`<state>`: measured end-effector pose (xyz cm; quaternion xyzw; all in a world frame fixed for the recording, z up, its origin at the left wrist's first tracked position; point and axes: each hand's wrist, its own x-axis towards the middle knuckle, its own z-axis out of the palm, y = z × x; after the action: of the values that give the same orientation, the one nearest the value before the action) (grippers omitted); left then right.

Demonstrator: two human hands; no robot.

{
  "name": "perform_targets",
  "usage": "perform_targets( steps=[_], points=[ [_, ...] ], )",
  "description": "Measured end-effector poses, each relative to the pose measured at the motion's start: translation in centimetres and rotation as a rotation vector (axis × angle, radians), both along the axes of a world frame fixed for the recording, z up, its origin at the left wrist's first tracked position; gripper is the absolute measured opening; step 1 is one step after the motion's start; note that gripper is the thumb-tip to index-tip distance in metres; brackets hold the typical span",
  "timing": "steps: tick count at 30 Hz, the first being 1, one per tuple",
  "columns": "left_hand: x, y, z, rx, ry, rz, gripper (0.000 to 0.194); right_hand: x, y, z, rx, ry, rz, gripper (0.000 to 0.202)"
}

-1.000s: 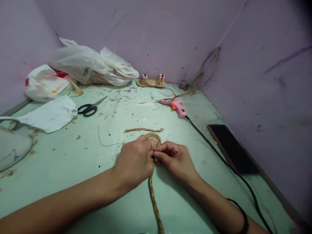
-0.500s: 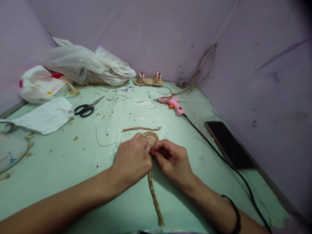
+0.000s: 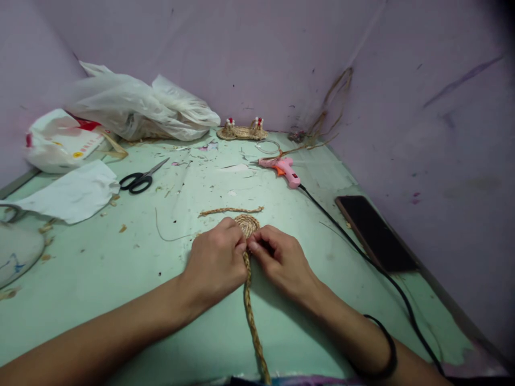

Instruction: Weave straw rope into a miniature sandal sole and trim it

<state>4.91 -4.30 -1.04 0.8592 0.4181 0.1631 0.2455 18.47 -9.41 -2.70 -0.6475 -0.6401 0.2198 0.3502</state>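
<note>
A flat round coil of braided straw cord lies on the table, its near edge between my hands. My left hand is closed on the coil's left and near side. My right hand pinches at its near right edge, thumb against the fingers. From between the hands the free end of the braid runs down toward the table's front edge. Just beyond the coil lies a short loose piece of braid. The spots where my fingertips grip are partly hidden.
A pink glue gun lies beyond, its black cable passing right of my hand. A phone rests at right. Scissors, white paper and plastic bags are at left. A beaded straw piece stands at the back.
The view has shifted slightly. My right hand has moved a little closer to my left at the coil's near edge. Both hands keep their grip.
</note>
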Motion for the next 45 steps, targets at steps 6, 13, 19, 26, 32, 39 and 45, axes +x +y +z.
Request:
perform_targets(
  steps=[6,13,19,26,32,39,45],
  points=[
    [0.0,0.2,0.1,-0.065,-0.071,-0.045,0.017,0.4,0.1,0.1,-0.046,-0.052,0.062,0.011],
    [0.0,0.5,0.3,-0.147,-0.096,-0.052,0.017,0.2,0.3,-0.4,0.053,-0.005,0.006,0.009],
    [0.1,0.5,0.2,-0.161,-0.102,-0.018,0.016,0.2,0.1,-0.5,0.048,0.142,-0.053,0.005],
    [0.1,0.5,0.1,-0.147,-0.118,-0.004,0.015,0.3,-0.5,0.2,0.093,0.178,-0.057,0.007],
    [0.2,0.5,0.1,-0.154,-0.12,0.002,0.015,0.2,-0.7,0.3,0.029,0.14,-0.058,0.006],
    [0.1,0.4,0.3,-0.147,-0.118,0.016,0.015,0.5,-1.3,0.9,0.035,-0.026,0.019,0.009],
    [0.2,0.4,0.2,-0.12,-0.095,0.007,0.014,0.7,-1.0,0.5,0.068,-0.085,-0.004,0.009]
  ],
)
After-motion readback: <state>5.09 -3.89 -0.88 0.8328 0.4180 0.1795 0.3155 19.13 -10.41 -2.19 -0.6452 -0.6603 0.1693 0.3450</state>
